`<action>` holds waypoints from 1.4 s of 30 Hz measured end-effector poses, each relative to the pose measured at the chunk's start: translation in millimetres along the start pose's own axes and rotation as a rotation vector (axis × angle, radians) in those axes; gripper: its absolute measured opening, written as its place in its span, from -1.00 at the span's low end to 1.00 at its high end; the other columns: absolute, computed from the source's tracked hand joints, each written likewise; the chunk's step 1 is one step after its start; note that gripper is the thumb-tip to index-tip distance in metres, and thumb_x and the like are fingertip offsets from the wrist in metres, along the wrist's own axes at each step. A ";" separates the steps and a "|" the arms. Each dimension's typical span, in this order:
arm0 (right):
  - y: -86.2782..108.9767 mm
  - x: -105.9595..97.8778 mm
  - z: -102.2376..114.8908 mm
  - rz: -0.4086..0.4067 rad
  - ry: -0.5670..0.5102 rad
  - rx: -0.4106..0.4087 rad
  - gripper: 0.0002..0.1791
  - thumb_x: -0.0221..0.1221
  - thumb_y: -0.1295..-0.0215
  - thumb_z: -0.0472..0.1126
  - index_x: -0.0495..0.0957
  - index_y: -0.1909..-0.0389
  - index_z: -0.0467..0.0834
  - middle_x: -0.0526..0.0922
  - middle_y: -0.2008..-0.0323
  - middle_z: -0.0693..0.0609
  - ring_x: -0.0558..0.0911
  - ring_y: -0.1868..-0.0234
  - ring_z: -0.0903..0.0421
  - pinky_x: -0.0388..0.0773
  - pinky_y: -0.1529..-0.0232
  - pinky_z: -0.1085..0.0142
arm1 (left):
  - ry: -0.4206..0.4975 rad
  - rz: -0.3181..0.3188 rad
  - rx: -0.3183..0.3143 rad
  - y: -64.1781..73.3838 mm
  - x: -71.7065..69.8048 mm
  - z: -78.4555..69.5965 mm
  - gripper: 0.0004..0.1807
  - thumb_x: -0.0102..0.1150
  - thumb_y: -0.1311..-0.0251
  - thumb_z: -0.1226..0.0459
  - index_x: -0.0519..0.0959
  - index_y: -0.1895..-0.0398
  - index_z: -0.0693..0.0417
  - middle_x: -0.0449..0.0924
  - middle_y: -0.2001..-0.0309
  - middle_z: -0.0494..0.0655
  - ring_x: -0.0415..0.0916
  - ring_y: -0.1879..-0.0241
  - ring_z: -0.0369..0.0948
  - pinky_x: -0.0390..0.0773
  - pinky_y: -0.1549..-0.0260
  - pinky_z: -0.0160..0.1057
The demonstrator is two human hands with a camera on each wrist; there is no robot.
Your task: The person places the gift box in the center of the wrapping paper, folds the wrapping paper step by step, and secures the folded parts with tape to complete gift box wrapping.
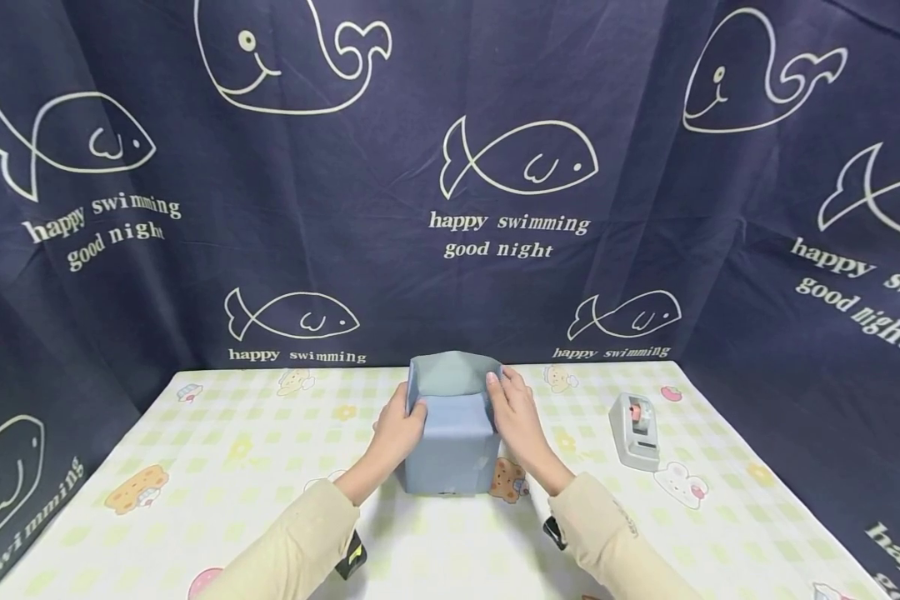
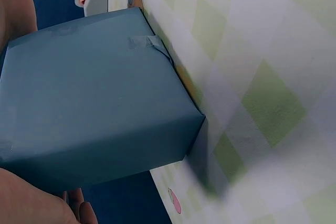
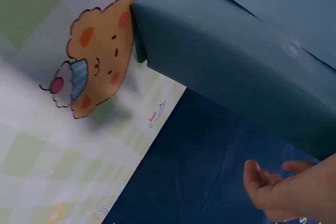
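A box wrapped in blue paper (image 1: 452, 462) stands upright on the table in the middle of the head view. Its paper rises past the top as a flap (image 1: 453, 375) at the back, with paper edges standing at the sides. My left hand (image 1: 402, 427) holds the upper left side, thumb at the front edge. On the upper right side my right hand (image 1: 517, 417) grips the paper, thumb towards the front. A strip of clear tape (image 2: 144, 41) shows near the lower edge in the left wrist view. Most fingers behind the box are hidden.
A pale tape dispenser (image 1: 635, 433) with a pinkish core stands to the right of the box. The checked tablecloth (image 1: 217, 500) ends at a dark blue printed curtain (image 1: 390, 250) behind and on both sides.
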State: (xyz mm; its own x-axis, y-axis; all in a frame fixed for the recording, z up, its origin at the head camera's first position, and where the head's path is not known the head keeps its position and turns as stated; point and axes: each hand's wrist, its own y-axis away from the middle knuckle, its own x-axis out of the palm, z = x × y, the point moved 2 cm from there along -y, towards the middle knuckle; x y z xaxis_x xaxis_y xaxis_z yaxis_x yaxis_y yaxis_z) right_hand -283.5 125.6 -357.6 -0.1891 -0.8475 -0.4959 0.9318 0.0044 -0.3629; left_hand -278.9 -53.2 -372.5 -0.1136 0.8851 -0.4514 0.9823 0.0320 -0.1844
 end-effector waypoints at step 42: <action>5.0 3.9 -14.8 0.206 -0.148 0.015 -0.52 0.00 -0.34 -0.11 0.36 -0.17 -0.33 0.29 -0.26 -0.18 0.29 -0.27 -0.13 0.26 -0.21 -0.04 | -0.043 -0.057 0.022 2.3 1.6 2.6 -0.69 -0.13 -0.24 0.22 0.43 0.03 0.17 0.55 0.04 0.16 0.47 -0.01 0.11 0.19 0.06 0.20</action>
State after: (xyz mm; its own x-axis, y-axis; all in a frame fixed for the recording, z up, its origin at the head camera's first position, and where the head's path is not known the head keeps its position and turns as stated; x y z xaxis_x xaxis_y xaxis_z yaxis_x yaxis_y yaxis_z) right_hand -284.1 130.1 -373.0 0.0516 -0.8979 -0.4371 0.9506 0.1783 -0.2541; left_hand -277.2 -52.9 -375.9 -0.1762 0.8614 -0.4764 0.9705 0.0712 -0.2302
